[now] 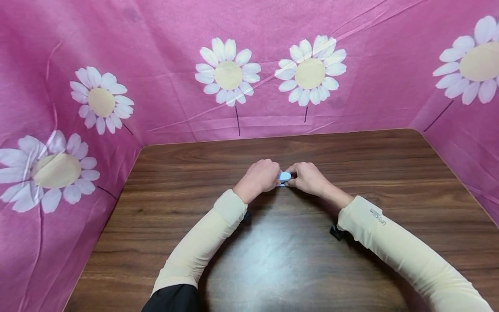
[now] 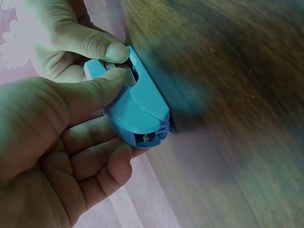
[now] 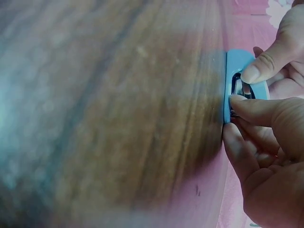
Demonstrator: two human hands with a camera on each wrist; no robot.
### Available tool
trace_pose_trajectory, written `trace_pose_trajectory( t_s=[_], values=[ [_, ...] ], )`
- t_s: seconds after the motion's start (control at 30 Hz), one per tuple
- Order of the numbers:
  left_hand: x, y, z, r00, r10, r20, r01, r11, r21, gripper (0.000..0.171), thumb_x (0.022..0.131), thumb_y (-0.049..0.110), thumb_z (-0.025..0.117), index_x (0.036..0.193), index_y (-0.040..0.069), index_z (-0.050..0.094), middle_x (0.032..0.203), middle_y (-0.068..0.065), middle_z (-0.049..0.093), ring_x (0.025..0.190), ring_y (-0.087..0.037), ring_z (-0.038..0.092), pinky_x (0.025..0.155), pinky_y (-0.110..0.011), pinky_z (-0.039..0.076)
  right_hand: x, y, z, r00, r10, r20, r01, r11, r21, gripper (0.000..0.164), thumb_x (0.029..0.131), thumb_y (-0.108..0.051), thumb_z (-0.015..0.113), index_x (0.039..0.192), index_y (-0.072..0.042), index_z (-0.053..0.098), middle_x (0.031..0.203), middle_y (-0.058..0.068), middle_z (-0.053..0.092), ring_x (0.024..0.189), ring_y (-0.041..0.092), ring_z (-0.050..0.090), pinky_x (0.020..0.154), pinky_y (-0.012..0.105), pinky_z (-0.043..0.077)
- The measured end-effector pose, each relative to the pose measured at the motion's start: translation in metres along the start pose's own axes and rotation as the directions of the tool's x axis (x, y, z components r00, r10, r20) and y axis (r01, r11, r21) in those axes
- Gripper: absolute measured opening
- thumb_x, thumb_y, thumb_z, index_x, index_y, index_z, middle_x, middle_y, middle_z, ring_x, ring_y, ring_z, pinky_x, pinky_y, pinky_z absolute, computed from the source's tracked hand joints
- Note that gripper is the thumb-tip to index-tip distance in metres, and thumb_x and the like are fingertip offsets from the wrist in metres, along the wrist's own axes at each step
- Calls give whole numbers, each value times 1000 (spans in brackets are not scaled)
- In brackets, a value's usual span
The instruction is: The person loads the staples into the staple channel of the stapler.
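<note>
A small light-blue stapler [image 1: 284,176] is held between both hands over the far middle of the table. My left hand [image 1: 262,175] grips its body; in the left wrist view that thumb lies on top, beside an opening with metal inside, and the other fingers curl underneath. A small spring shows at one end of the stapler [image 2: 137,107]. From the other side, my right hand [image 1: 308,177] pinches the stapler near the opening. In the right wrist view, one right fingertip [image 3: 237,100] touches the metal part in the slot, and another meets the stapler's lower end.
The hands are above a dark wood-grain table [image 1: 273,242]. Pink cloth [image 1: 167,52] with large white daisies stands behind and along both sides of it. Both forearms wear cream sleeves, with a black strap piece [image 1: 336,232] under the right one.
</note>
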State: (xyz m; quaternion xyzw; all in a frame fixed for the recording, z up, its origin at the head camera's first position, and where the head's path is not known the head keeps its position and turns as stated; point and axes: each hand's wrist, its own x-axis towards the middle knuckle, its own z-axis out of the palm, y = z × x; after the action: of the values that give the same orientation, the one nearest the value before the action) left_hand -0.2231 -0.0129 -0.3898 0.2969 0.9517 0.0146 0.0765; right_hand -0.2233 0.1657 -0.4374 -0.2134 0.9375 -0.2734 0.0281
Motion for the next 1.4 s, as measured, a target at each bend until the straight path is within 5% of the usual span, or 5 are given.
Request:
trace_pose_trajectory(
  t_s=[1.03,1.17,1.27,1.4],
  values=[
    [-13,-28,-2,996,81,-30,-84,985,-153,17,95,33,73,90,16,71,79,2,65,72,-17,54,74,-34,49,5,0,1,1000,17,15,-17,999,52,11,83,-17,80,94,-14,79,86,-2,76,73,10,61,75,34,49],
    [-13,-32,2,999,43,-9,-44,984,-170,21,95,39,70,106,21,74,91,1,69,79,-18,57,75,-34,48,5,0,2,1000,23,13,-24,998,64,9,83,-17,80,92,-14,79,85,-3,76,73,9,60,74,32,48],
    [-18,-36,2,1000,-8,-11,6,982,-187,40,94,47,69,128,26,69,111,4,73,90,-17,63,78,-36,51,4,0,3,999,24,22,-26,997,73,8,83,-18,80,91,-15,78,84,-4,75,72,10,59,73,32,47],
    [-29,-44,-2,993,-78,-88,62,983,-174,66,93,60,64,149,27,53,140,2,64,120,-20,64,95,-42,52,3,0,4,999,28,27,-30,996,80,8,83,-18,80,90,-15,79,82,-5,75,71,10,58,73,32,46]
  ],
)
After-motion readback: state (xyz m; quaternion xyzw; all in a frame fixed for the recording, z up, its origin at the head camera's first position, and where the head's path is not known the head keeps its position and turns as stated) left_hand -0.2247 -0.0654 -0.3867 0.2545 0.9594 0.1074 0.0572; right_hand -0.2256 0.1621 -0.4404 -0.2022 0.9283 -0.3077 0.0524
